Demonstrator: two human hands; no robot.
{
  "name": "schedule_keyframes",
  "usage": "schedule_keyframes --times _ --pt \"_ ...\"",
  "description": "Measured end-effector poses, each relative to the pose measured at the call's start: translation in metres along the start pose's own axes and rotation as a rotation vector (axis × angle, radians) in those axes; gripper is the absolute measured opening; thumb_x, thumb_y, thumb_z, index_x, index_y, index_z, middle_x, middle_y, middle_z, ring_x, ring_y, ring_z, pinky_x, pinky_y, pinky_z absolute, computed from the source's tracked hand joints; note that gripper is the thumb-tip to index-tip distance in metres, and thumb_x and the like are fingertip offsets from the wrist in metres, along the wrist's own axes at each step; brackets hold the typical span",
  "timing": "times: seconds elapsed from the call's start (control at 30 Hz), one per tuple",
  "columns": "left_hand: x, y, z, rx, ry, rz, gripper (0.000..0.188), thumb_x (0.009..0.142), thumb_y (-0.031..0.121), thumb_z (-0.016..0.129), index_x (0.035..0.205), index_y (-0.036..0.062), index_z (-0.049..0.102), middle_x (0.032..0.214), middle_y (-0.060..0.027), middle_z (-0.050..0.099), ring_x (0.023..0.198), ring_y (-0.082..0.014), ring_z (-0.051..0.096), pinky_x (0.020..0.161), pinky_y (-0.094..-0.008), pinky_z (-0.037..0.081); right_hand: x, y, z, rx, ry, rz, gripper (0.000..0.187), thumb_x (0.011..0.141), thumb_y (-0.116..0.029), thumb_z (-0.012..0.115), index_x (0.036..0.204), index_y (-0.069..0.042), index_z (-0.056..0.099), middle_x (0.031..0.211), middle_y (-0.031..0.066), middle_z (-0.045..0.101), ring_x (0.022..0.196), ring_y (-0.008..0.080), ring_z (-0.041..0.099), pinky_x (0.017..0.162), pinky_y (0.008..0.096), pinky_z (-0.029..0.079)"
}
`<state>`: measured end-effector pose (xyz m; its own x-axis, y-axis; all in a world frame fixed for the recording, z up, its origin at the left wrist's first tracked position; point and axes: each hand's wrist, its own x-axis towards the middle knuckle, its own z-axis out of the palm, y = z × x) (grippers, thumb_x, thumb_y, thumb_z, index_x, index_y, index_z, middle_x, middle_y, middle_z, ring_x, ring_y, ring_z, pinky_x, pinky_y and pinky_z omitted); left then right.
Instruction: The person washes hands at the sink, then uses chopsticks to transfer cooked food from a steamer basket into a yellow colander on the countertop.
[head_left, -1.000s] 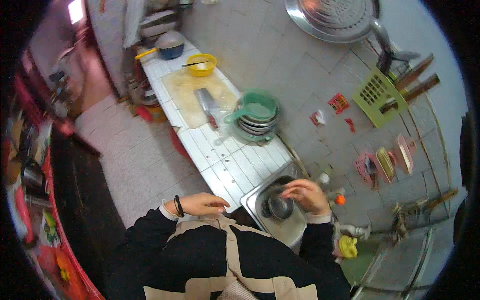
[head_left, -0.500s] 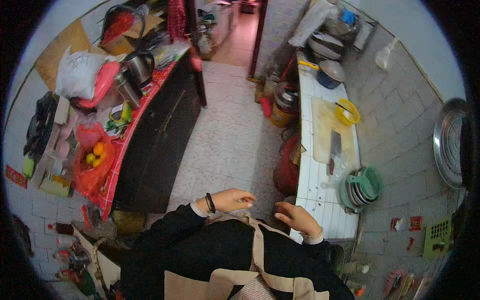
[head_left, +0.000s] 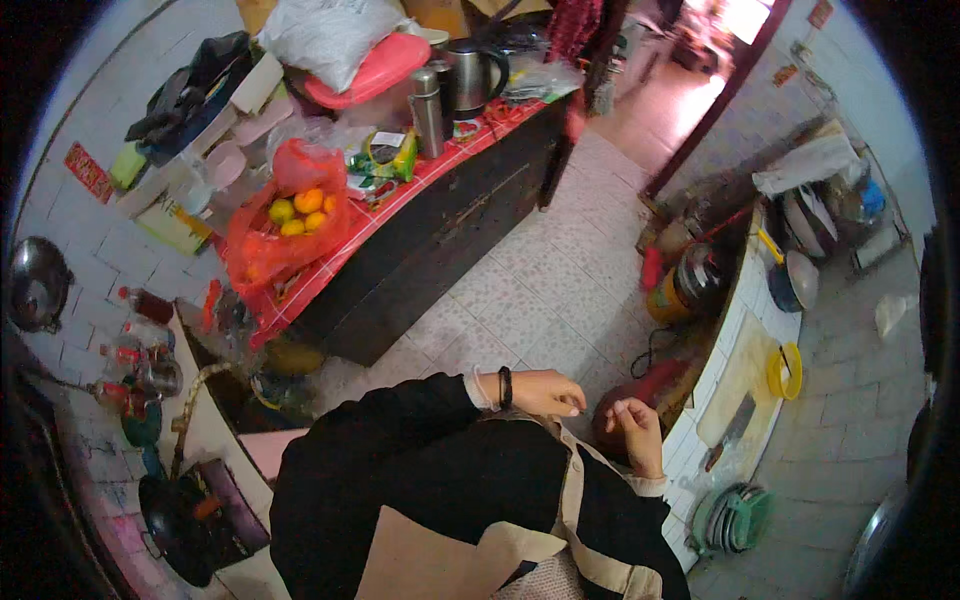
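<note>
My left hand point(head_left: 545, 391), with a dark band on its wrist, hovers before my body. Its fingers are loosely stretched and hold nothing. To its right, my right hand point(head_left: 640, 436) is raised with loosely bent fingers, parted and empty. Neither hand touches anything. Nearest to the right hand is the white-tiled counter point(head_left: 684, 437), which bears a cutting board point(head_left: 745, 378), a knife point(head_left: 732, 430), a yellow bowl point(head_left: 785, 371) and a green rack of plates point(head_left: 735, 520). Beneath the counter edge, a dark red rounded object point(head_left: 655, 390) is partly hidden behind the hand.
Across the tiled floor point(head_left: 520, 300) stands a dark cabinet point(head_left: 440, 255) with a red cloth point(head_left: 385, 215). On it are a red bag of oranges point(head_left: 290, 225), a steel flask point(head_left: 427, 115) and a kettle point(head_left: 470, 80). A black wok point(head_left: 180, 525) sits at lower left.
My view has swung left, so the cabinet and wok show more fully and the counter has shifted right. My right hand has risen and its fingers are more bent.
</note>
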<state>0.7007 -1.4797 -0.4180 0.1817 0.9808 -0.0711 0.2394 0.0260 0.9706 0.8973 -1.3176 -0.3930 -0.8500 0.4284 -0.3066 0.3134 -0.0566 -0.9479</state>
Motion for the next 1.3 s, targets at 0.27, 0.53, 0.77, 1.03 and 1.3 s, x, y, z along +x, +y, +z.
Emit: schedule_keyframes --times 0.27,0.53,0.77,1.03,1.3 --pt "0.038 -0.015 -0.035 -0.024 0.158 0.006 0.033 0.095 0.023 0.053 0.117 -0.0016 0.056 0.090 -0.0086 0.067 0.078 -0.0157 0.062 0.069 -0.0306 0.048 0.074 0.024 -0.040 0.011 -0.111 0.120 0.050 0.101 -0.036 0.039 0.085 0.004 0.064 0.069 0.0053 0.062 0.065 0.0123 0.057 0.062 0.0260 0.045" --pt "0.127 -0.023 -0.103 -0.205 0.226 -0.196 0.032 0.096 0.018 0.052 0.122 -0.0022 0.054 0.110 -0.0089 0.063 0.101 -0.0164 0.060 0.084 -0.0277 0.049 0.199 0.017 -0.115 -0.437 -0.254 -0.160 0.031 0.093 -0.028 0.057 0.101 0.001 0.063 0.084 0.0077 0.064 0.076 0.0153 0.058 0.070 0.0294 0.047" --pt "0.272 -0.002 -0.152 -0.179 0.065 -0.237 0.031 0.097 0.013 0.050 0.123 -0.0030 0.052 0.109 -0.0107 0.064 0.101 -0.0150 0.060 0.087 -0.0266 0.047 0.230 0.005 -0.228 -0.304 -0.018 -0.193 0.029 0.091 -0.027 0.057 0.096 0.000 0.064 0.080 0.0111 0.066 0.071 0.0210 0.060 0.066 0.0348 0.047" --pt "0.402 0.005 -0.172 -0.153 -0.149 -0.244 0.029 0.096 0.012 0.051 0.120 -0.0039 0.053 0.105 -0.0112 0.065 0.097 -0.0150 0.061 0.086 -0.0264 0.047 0.214 0.059 -0.316 -0.237 0.381 -0.063 0.025 0.085 -0.023 0.058 0.085 0.001 0.065 0.071 0.0162 0.063 0.064 0.0280 0.060 0.061 0.0393 0.046" --pt "0.563 0.014 -0.158 0.026 -0.757 -0.268 0.030 0.096 0.017 0.052 0.120 -0.0012 0.055 0.103 -0.0114 0.066 0.093 -0.0164 0.062 0.082 -0.0279 0.048 0.191 0.076 -0.344 -0.146 0.845 0.081 0.030 0.082 -0.030 0.059 0.083 0.000 0.064 0.074 0.0172 0.063 0.067 0.0312 0.059 0.062 0.0405 0.045"
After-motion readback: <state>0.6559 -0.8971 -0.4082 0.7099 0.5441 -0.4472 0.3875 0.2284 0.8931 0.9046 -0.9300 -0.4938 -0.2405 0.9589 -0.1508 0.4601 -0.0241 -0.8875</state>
